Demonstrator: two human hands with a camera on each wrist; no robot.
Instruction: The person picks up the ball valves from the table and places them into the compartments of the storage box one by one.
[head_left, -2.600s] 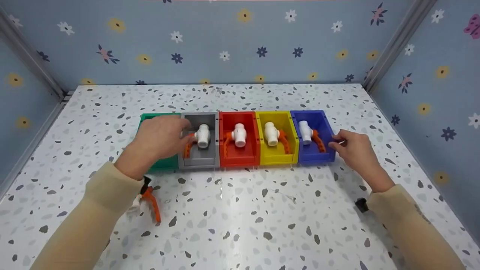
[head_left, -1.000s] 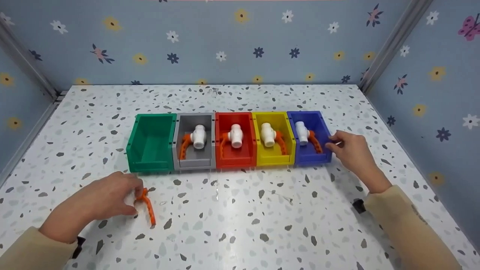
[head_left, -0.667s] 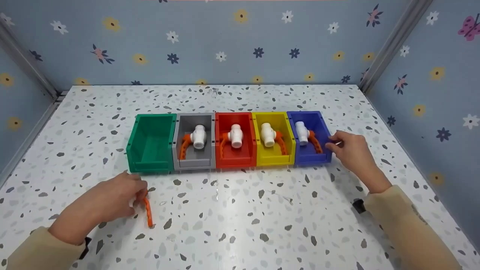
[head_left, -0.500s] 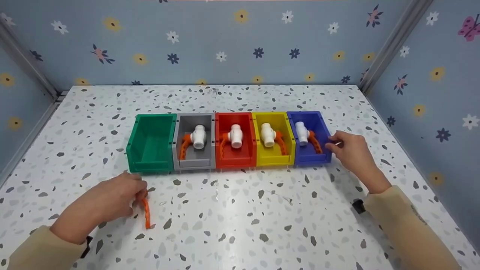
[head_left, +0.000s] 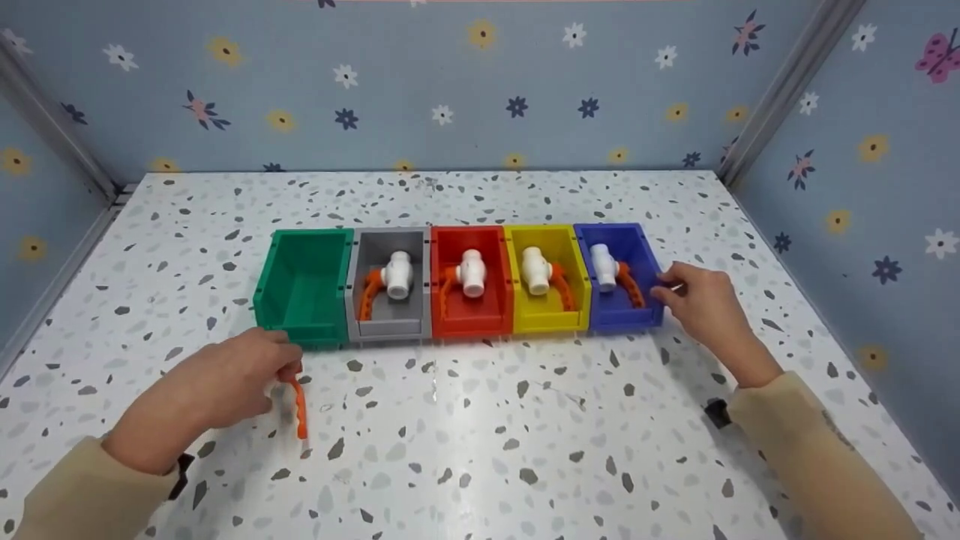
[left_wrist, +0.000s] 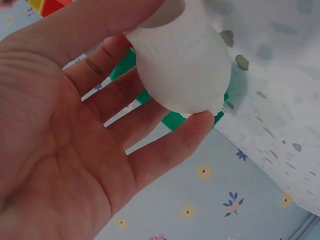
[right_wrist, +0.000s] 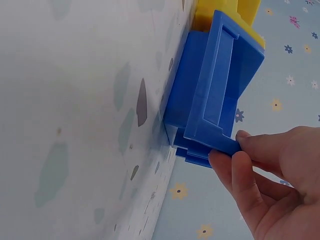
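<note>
In the head view my left hand (head_left: 214, 382) is just in front of the green bin (head_left: 311, 289), holding a ball valve by its white body; the orange lever handle (head_left: 301, 409) hangs down below the fingers. The left wrist view shows that white valve body (left_wrist: 182, 65) between thumb and fingers. The green bin has nothing in it. My right hand (head_left: 705, 311) pinches the right side wall of the blue bin (right_wrist: 200, 90) at the row's far end. One white ball valve with an orange handle lies in each of the other bins, the blue one (head_left: 606, 268) included.
Between green and blue stand the grey bin (head_left: 390, 328), the red bin (head_left: 472, 324) and the yellow bin (head_left: 551, 321), joined side by side. All rest on a speckled white tabletop (head_left: 465, 435). Flower-patterned panels (head_left: 420, 82) border it at the back and sides.
My left hand came back from over the green bin to the ball valve on the table, took hold of it, and has now lifted it slightly toward the bin. The right hand stays on the blue bin.
</note>
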